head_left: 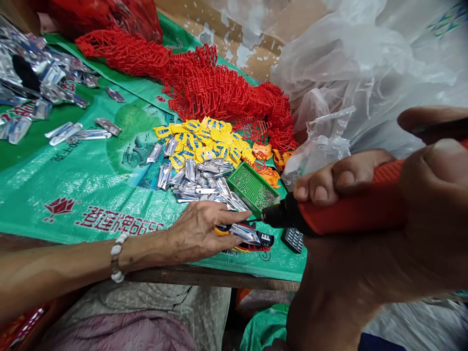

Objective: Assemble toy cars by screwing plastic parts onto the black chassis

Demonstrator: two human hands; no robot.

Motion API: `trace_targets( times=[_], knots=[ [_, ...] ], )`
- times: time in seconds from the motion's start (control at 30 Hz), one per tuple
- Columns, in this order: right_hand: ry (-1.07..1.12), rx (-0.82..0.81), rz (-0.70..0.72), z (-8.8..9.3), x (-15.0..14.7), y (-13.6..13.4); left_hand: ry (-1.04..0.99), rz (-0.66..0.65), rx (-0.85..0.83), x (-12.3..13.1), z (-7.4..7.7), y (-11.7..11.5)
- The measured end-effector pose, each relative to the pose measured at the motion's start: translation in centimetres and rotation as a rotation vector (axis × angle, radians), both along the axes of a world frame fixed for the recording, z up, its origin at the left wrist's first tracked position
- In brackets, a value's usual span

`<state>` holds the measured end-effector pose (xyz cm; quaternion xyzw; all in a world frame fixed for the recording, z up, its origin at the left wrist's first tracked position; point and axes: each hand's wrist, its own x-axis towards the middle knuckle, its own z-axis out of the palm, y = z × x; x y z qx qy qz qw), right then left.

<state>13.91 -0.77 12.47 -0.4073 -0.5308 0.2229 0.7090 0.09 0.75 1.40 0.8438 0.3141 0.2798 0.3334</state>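
My left hand (201,231), with a beaded bracelet (117,257) on its wrist, rests near the table's front edge. Its fingers lie around a small silver-and-black piece (248,235) with yellow-orange edges and steady it against the table. A red electric screwdriver (351,207) with a black nose is gripped in my right hand (354,180). Its thin bit points left, close to my left fingertips and just above the piece; whether it touches is unclear. Right behind them stands a green tray (236,181) holding many small screws. Silver pieces (204,178) lie heaped beside the tray.
Yellow parts (215,139) and orange parts (268,170) lie behind the tray. A long heap of red plastic frames (204,87) runs across the back. Clear plastic bags (351,73) crowd the right. More silver pieces (54,73) are at left. A black gridded block (293,240) lies near the front edge.
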Motion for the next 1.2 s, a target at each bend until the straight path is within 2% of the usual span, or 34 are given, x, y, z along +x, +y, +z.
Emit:
trace_targets(
  times=[0.13,0.3,0.5,0.63,0.77,0.97,1.07,1.2],
  knots=[
    [-0.044,-0.034,0.055,-0.1,0.5,-0.1,-0.02,-0.003,-0.083,-0.1,0.1,-0.1],
    [0.019,-0.066,0.104,-0.2,0.3,-0.3,-0.07,-0.001,-0.173,-0.1,0.1,-0.1],
    [0.002,-0.065,0.052,0.2,0.0,-0.8,-0.041,0.019,-0.204,0.0,0.4,0.0],
    [-0.081,-0.026,0.092,0.5,-0.1,-0.8,-0.076,0.02,-0.226,0.0,0.2,0.0],
    [-0.106,-0.049,0.066,0.7,-0.3,-0.7,-0.086,-0.007,-0.243,0.0,0.3,0.0],
    [-0.055,-0.059,0.108,0.4,-0.2,-0.9,0.047,-0.03,-0.185,0.1,0.8,0.2],
    [0.048,-0.089,0.081,0.6,-0.5,-0.7,0.11,-0.023,-0.177,0.1,1.1,0.2],
    [0.086,-0.162,-0.033,1.2,-1.2,-0.3,0.14,-0.041,-0.188,0.1,1.4,0.2]
  ],
)
